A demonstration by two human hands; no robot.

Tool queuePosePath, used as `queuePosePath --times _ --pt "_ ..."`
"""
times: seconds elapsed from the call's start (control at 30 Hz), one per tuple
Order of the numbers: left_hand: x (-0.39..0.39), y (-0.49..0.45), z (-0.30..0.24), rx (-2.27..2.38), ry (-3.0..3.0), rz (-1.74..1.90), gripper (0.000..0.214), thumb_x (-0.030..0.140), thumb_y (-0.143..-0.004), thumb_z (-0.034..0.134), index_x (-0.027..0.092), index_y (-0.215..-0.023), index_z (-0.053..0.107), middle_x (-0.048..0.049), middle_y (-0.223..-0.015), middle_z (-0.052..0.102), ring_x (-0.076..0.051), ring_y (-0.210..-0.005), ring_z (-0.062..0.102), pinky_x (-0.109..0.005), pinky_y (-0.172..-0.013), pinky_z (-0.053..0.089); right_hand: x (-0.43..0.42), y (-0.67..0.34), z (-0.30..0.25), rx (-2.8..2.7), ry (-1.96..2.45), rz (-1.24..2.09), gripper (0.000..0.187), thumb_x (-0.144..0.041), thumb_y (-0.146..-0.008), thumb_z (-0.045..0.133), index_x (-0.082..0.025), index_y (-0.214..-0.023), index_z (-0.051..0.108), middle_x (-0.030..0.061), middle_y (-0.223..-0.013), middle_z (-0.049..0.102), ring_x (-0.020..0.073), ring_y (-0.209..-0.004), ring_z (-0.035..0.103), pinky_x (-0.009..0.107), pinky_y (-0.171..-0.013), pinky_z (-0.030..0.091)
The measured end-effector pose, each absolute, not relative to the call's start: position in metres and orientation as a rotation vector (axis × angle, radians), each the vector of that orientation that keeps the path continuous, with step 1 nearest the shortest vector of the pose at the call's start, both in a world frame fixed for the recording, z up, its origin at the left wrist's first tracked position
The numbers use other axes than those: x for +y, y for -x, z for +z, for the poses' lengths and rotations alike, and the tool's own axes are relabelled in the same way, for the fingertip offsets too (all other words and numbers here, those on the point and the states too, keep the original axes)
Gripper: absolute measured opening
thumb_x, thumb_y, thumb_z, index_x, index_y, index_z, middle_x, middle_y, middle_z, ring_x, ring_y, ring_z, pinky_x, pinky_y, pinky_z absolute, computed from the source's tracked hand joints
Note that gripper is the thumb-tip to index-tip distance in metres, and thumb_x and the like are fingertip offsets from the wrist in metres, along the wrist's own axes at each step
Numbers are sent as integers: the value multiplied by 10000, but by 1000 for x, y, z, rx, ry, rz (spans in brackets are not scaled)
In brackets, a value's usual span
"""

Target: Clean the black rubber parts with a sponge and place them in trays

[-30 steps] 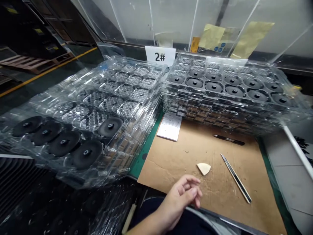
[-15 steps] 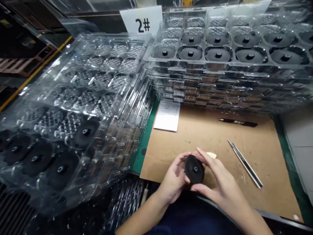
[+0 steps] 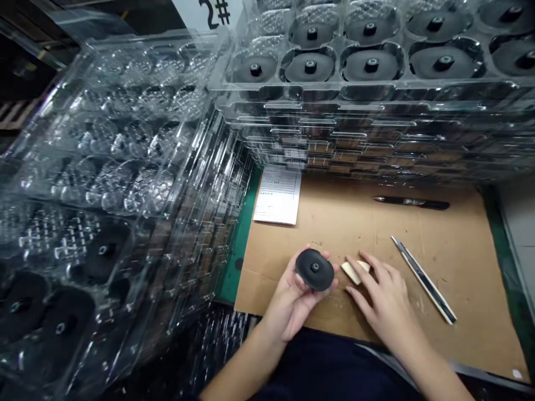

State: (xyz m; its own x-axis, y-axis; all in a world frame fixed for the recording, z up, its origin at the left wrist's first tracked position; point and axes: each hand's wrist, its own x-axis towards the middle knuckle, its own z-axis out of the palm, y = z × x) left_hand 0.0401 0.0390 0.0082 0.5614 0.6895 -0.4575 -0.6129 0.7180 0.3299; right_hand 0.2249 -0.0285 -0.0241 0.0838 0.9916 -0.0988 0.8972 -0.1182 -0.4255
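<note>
While cradling a black disc (image 3: 314, 269) with a raised central hub, left hand (image 3: 290, 303) palm-up, fingers curled lightly around the disc's rim; held loosely, not clamped. Disc face-up, supported just above a cardboard sheet (image 3: 460, 278). Right hand (image 3: 387, 301) well apart from the left, low over the cardboard, fingers spread, fingertips touching or just beside a cream wedge (image 3: 355, 272), not closed around it. Wedge on the cardboard, between the two hands, nearer the right.

Just beyond the right hand, a slim utility knife (image 3: 424, 280) lying diagonally on the cardboard, metal end pointing away from the person. Farther out, a slender black tool (image 3: 412, 203), exact kind unclear, lying crosswise near the far edge. Near the far left corner of the cardboard, a printed paper form (image 3: 278, 195) against the foot of a tall stack of clear plastic trays (image 3: 359, 106). Top tray of that stack carrying rows of black discs, one per cell. Green cutting mat (image 3: 240, 250) showing along the cardboard's left side. Left of the mat, a second stack of clear plastic trays (image 3: 112, 139), tilted, with diamond-patterned cells and more black discs (image 3: 102, 250) in its nearer row. Behind both stacks, a card marked "2#" (image 3: 213, 11), cut off by the top of the view.
</note>
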Motion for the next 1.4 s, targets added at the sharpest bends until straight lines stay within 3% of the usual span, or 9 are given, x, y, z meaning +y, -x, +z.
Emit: queuePosePath --times 0.2,0.33,0.43,0.63,0.8,1.0,1.17,1.27,1.4 --pt "42 -46 9 666 -43 827 460 252 -911 448 198 -1336 279 -174 -1389 363 -361 -1251 386 -411 -1058 332 -22 -223 -32 -1626 2044 592 327 -293 -896 416 -206 -1146 607 117 -1094 517 228 -957 488 404 -860 436" --pt "39 -46 14 653 -56 827 462 265 -898 471 193 -1322 302 -180 -1390 365 -361 -1256 379 -416 -1054 336 -31 -215 -23 -1477 2002 790 314 -335 -899 454 -238 -1188 534 38 -916 588 119 -726 553 233 -650 479" --pt "36 -45 19 639 -85 805 458 242 -895 484 195 -1319 318 -178 -1376 392 -341 -1257 389 -416 -1055 330 -45 -212 -21 -1259 1943 1041 306 -385 -868 506 -205 -1109 567 16 -787 606 108 -602 535 214 -539 448" --pt "28 -48 31 620 -197 743 482 228 -829 596 185 -1280 433 -151 -1384 402 -300 -1224 445 -395 -1029 364 -40 -215 27 -1181 1809 1042 278 -328 -870 517 -222 -1122 570 34 -978 626 133 -794 602 226 -655 484" --pt "14 -50 43 665 -326 680 508 244 -802 630 210 -1282 468 -113 -1224 555 -203 -1121 538 -254 -909 454 -22 -187 85 -1431 1507 643 292 -119 -853 508 -209 -1125 560 32 -1023 590 113 -921 559 228 -815 451" --pt "8 -44 53 724 -442 767 492 223 -770 668 262 -1239 524 -78 -1240 557 -193 -1097 557 -242 -894 470 -21 -179 98 -1645 1510 838 187 -105 -852 501 -196 -964 621 -13 -796 570 60 -710 533 174 -638 426" --pt "4 -42 65 664 -506 737 531 216 -700 733 273 -1198 558 -52 -1198 586 -214 -1088 564 -295 -927 466 -33 -174 106 -1535 1352 609 262 -66 -846 498 -129 -1088 574 45 -975 603 97 -910 552 225 -848 442" --pt "1 -40 71 682 -519 730 541 136 -685 735 294 -1176 572 -25 -1163 605 -191 -1048 585 -276 -910 472 -37 -173 111 -1600 1359 794 215 -81 -852 499 -159 -1023 603 14 -892 601 69 -822 556 182 -764 455" --pt "-1 -41 75 690 -543 731 385 243 -745 695 229 -1120 613 -49 -1063 642 -190 -1055 578 -263 -945 445 -38 -169 112 -1542 1343 507 233 -92 -854 501 -108 -1064 600 55 -922 614 105 -862 563 232 -811 461"
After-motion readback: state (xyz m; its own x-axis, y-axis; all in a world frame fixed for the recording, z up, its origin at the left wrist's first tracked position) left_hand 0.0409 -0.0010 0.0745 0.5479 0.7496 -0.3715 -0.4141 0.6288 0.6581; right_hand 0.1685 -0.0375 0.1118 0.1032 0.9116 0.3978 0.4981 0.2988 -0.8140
